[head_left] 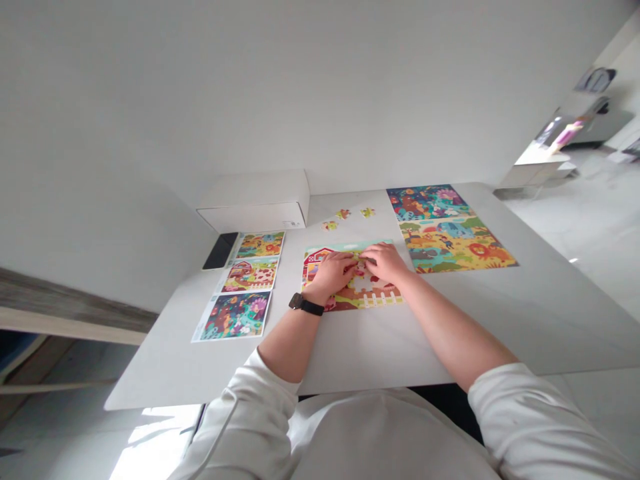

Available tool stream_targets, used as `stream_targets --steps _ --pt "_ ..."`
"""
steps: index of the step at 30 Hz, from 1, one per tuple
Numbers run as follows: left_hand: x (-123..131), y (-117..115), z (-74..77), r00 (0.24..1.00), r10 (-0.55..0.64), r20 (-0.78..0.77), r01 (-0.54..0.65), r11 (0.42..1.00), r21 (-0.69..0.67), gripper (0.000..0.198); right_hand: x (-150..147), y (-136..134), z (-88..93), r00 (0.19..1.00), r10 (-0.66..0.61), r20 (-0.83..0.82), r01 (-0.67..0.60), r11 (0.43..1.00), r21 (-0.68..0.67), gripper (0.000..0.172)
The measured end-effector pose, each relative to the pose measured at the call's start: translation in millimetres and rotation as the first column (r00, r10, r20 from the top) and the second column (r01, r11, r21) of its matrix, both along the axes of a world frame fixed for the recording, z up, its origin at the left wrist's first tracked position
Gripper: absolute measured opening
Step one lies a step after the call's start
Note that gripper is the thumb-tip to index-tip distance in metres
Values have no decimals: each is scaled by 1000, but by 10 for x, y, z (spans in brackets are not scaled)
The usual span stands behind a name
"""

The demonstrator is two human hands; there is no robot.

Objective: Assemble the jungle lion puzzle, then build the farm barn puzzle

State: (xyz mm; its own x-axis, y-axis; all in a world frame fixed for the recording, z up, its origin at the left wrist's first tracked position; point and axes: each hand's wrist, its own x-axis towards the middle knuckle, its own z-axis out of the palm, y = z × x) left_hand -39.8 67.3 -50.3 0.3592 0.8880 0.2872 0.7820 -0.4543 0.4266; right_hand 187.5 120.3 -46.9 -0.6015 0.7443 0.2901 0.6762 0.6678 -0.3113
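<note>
A farm jigsaw puzzle with a red barn, a spotted cow and a white fence lies on the table in front of me. Both hands are over its upper middle, fingertips nearly meeting. My left hand, with a black watch on the wrist, is closed, its fingers curled down onto a jigsaw piece. From the right, my right hand is closed with its fingertips at the same spot. The fingers hide most of that piece. Beyond the puzzle lie loose jigsaw pieces.
At left are three printed pictures and a black phone. A white box stands at the back against the wall. On the right lie two joined-up puzzles, one jungle and one savanna scene. The white table ends close before me.
</note>
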Motion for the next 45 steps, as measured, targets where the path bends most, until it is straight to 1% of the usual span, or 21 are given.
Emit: stream_targets --steps 5,8,11,13,15,17,19,22,24,25,28,30,32,35,38,40,41,45 --pt "-6 -3 -25 1000 9 15 -9 1000 13 26 8 -4 -19 1000 -18 -17 18 1000 8 15" --pt "-7 -1 -39 998 18 52 -19 999 34 23 6 -9 -28 999 -18 -27 19 1000 15 13" --pt "-24 1 -23 995 21 97 -25 999 42 18 4 -18 -28 1000 -18 -24 18 1000 11 12" --pt "-47 -2 7 991 38 126 -45 997 58 17 3 -25 -30 999 -27 -23 27 1000 6 12" --pt "-70 -13 44 980 100 170 -117 989 90 19 3 -29 -33 999 -26 -38 26 1000 2 11" --pt "-85 -32 78 953 192 234 -220 970 100 20 14 -22 -26 995 -15 -99 14 1000 -8 12" --pt "-90 -53 105 910 277 309 -312 947 70 21 44 7 -2 978 -27 -207 23 1000 -21 15" --pt "-88 -71 126 834 354 424 -391 920 0 20 132 116 69 929 -120 -351 102 992 -69 20" --pt "-90 -69 125 782 384 491 -418 908 -45 16 206 244 127 902 -217 -374 180 975 -133 22" --pt "-93 -65 120 758 398 518 -424 903 -72 18 239 326 158 893 -270 -359 222 960 -169 23" --pt "-108 -53 95 697 428 575 -418 895 -158 27 291 648 257 889 -398 -226 346 908 -237 25" --pt "-119 -52 77 667 434 606 -402 894 -198 30 269 917 321 893 -429 -137 396 893 -215 27" --pt "-128 -56 66 645 434 629 -389 895 -219 31 202 1211 368 900 -434 -36 418 885 -204 30" --pt "-135 -66 67 642 440 628 -389 893 -228 32 53 1646 376 894 -438 96 448 877 -175 33" --pt "-141 -71 74 650 447 615 -397 889 -228 30 -94 2013 317 917 -373 139 394 900 -185 38" --pt "-149 -72 77 655 449 608 -397 889 -228 30 -164 2202 277 936 -323 143 348 912 -218 43" --pt "-152 -74 79 659 449 604 -396 889 -229 30 -189 2280 264 942 -305 143 331 914 -235 42" --pt "-157 -90 108 670 454 587 -392 888 -239 30 -216 2475 278 954 -258 153 294 908 -299 29"
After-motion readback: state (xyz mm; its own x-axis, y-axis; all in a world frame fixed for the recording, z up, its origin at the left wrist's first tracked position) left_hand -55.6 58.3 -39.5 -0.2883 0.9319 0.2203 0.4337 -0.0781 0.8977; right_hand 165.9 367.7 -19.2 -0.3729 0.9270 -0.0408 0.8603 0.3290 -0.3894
